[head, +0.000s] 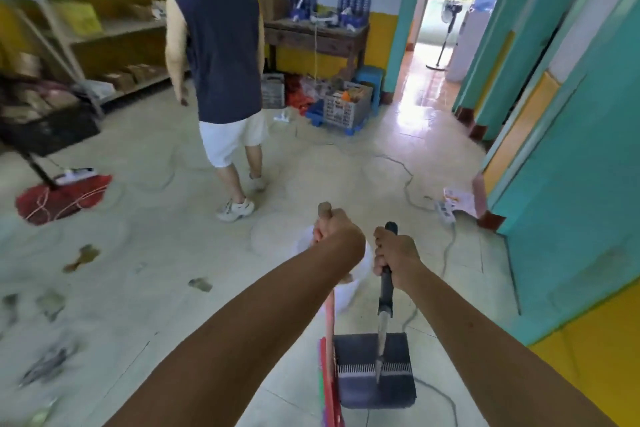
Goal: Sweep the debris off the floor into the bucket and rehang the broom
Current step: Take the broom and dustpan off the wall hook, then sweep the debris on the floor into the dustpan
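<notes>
Both forearms are bare from the bottom edge up to the wrists, with no sleeves showing. The left hand [334,229] and right hand [394,255] wear no gloves, rings or watch.

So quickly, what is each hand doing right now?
Left hand: closed around the top of the broom handle.
Right hand: closed around the black dustpan handle; the dustpan hangs below it.
</notes>
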Action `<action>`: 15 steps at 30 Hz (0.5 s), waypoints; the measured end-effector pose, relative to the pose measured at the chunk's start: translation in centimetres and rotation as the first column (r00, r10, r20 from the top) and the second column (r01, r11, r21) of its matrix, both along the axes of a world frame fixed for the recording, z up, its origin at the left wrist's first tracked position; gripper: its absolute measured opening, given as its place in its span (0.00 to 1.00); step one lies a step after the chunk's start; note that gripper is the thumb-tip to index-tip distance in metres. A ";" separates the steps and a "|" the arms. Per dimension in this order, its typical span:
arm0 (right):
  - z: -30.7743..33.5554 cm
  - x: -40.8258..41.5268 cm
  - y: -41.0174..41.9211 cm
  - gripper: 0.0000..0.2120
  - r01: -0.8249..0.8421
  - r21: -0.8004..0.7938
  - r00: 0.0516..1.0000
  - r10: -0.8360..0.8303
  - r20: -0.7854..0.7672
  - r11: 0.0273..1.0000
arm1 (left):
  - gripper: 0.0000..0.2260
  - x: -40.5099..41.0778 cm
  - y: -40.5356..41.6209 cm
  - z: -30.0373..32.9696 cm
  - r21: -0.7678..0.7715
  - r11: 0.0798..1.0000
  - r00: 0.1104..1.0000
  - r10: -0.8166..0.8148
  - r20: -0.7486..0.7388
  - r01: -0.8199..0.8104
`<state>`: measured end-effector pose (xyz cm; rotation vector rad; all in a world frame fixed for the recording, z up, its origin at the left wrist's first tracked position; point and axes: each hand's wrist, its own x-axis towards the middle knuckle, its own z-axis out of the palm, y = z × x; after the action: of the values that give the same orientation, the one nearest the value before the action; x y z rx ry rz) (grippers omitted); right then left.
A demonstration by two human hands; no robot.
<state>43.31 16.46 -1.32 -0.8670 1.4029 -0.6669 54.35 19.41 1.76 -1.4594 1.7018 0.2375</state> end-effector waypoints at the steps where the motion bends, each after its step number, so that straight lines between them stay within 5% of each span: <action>1: -0.3 1.4 0.8 0.15 -0.055 0.005 0.999 0.055 0.000 0.998 | 0.14 1.5 1.2 0.2 0.125 0.963 0.968 0.224 0.113 -0.238; 3: -1.0 4.5 2.4 0.18 -0.180 0.032 0.984 0.180 -0.001 0.983 | 0.10 5.1 4.4 -0.1 0.030 0.977 0.942 0.194 0.275 -0.210; 5: -1.4 7.8 4.2 0.23 -0.300 0.066 0.954 0.301 0.000 0.952 | 0.06 8.9 7.9 -1.2 0.095 0.992 0.924 0.045 0.380 -0.088; 10: -2.4 17.5 10.0 0.27 -0.536 0.113 0.835 0.545 -0.070 0.836 | 0.03 19.0 17.3 -2.3 0.007 0.947 0.896 0.300 0.326 -0.320; 15: -4.1 28.0 17.1 0.24 -0.688 0.124 0.696 0.699 -0.162 0.715 | 0.06 29.3 27.6 -3.8 -0.065 0.767 0.741 0.635 0.219 -0.638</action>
<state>71.34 33.60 -5.46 -1.3495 1.1216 0.0526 83.68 46.96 -2.01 -1.9426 0.9556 0.4276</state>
